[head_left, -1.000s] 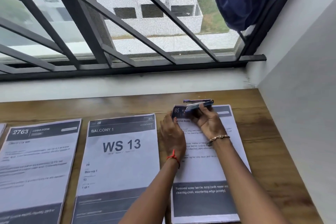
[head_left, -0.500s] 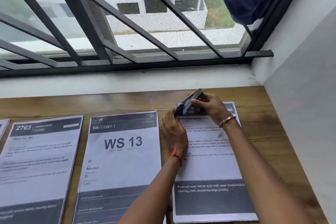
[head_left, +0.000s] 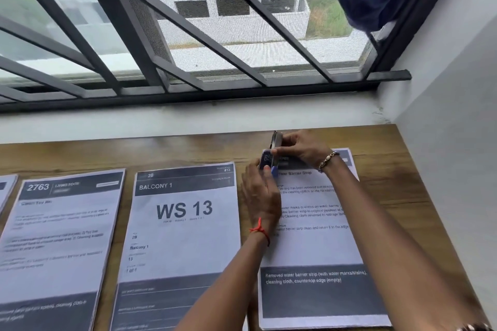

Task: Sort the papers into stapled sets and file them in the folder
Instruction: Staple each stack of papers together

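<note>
- Head view: the right hand (head_left: 304, 149) has its fingers curled round the upper part of the stapler (head_left: 276, 142) and grips it from the side away from the left hand.
- The left hand (head_left: 262, 193) lies just below the right, palm down. Its fingertips pinch the lifted corner of the Water Barrier Strip set (head_left: 309, 239) and press it against the stapler's lower end.
- That set lies flat on the desk (head_left: 188, 150) under both forearms. Its long axis runs from the wrists back toward the person, and only the corner at the fingertips is raised.
- The stapler stands steeply on end between the two hands, its long axis rising from that corner. I cannot tell whether its mouth is over the paper.
- The next move probably turns on this: the corner sits at the stapler's lower end, so the right hand, already on the tool, looks best placed to squeeze while the left steadies the sheets.
- The WS 13 set (head_left: 183, 223) lies just outside the left hand, and the 2763 set (head_left: 59, 236) lies beyond it.
- No folder is in view.
</note>
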